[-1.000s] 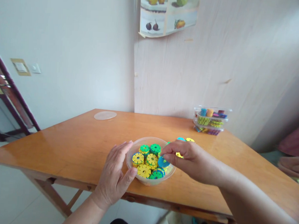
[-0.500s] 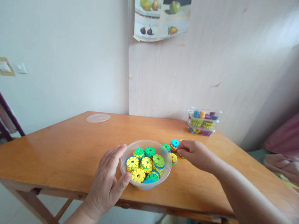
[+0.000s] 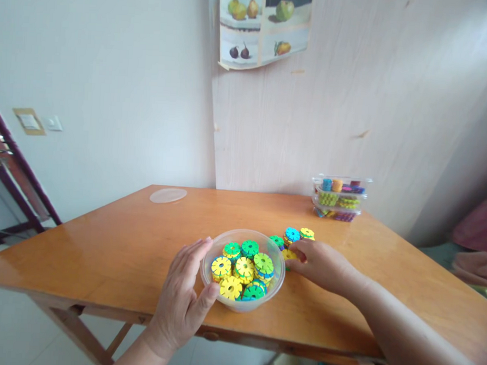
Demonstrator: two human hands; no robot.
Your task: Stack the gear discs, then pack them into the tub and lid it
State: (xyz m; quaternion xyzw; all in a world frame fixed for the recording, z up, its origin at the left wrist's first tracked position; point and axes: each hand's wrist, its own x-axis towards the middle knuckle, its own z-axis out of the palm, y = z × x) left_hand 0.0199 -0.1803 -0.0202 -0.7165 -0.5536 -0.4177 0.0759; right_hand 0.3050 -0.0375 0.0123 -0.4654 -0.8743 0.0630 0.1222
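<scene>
A clear plastic bowl stands near the table's front edge, filled with several yellow, green and blue notched discs. My left hand cups the bowl's left side, fingers spread against the wall and thumb at its base. My right hand rests on the table just right of the bowl, fingers curled onto a yellow disc. A few loose discs lie on the table just beyond that hand.
A wooden table stands against the wall. A clear lid lies at its far left. Stacked clear boxes of coloured pieces stand at the far right by the wall panel. A fruit poster hangs above.
My right hand left the bowl, reached to the loose discs beside it, then drew back a little onto a yellow disc. My left hand has stayed on the bowl.
</scene>
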